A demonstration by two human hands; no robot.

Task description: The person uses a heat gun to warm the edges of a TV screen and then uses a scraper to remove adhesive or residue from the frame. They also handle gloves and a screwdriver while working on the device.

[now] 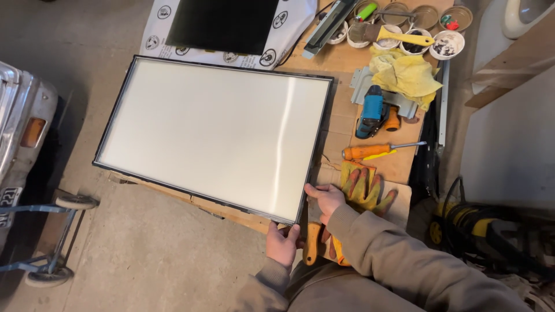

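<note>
A large flat white panel in a thin black frame [214, 130] lies tilted across a workbench covered with cardboard [341, 124]. My left hand [282, 244] grips the panel's near corner from below, thumb over the edge. My right hand [325, 198] holds the panel's right edge close to that corner, fingers on the frame. Both of my sleeves are olive-brown. Under my right wrist lie a pair of yellow-and-orange work gloves [364, 186] and a wooden-handled tool [313, 242].
On the bench to the right are an orange-handled screwdriver [370, 151], a blue cordless driver [372, 111], a yellow cloth [404, 74] and several small tins and bowls [416, 26]. A dark screen on white wrapping [222, 26] lies behind. A wheeled trolley [52, 242] stands left on the concrete floor.
</note>
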